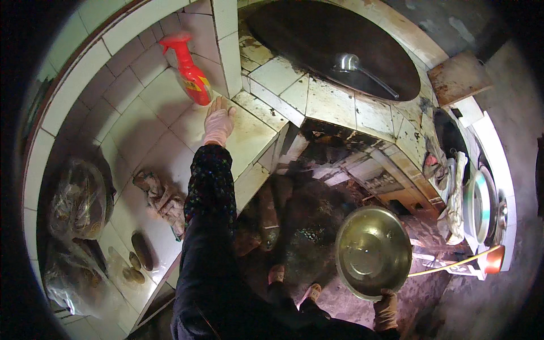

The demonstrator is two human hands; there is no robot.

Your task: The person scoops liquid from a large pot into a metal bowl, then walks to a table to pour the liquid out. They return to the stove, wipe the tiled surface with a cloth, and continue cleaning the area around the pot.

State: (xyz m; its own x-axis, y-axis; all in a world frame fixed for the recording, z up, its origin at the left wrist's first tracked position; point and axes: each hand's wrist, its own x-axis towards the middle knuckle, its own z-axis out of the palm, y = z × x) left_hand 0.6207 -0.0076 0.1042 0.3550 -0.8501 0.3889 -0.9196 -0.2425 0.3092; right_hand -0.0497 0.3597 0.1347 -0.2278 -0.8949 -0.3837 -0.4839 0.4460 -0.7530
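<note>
My left hand (219, 121), in a thin pale glove, reaches out over the white tiled counter (244, 123). Its fingers are stretched out beside the base of a red spray bottle (190, 72) with a yellow label; nothing is in its grasp. The bottle stands near the counter's corner wall, and whether a fingertip touches it I cannot tell. Low on the right, my right hand (386, 310), also gloved, grips the rim of a round metal basin (374, 253). The basin is tilted so that its inside faces up, and a shiny patch shows at its bottom.
A large wok (297, 32) set in a tiled stove holds a metal ladle (349, 63). On the counter lie a crumpled cloth (163, 199), a dark elongated object (141, 250) and clear plastic bags (78, 204). Basins (476, 206) stand at the right. The floor (306, 233) looks wet.
</note>
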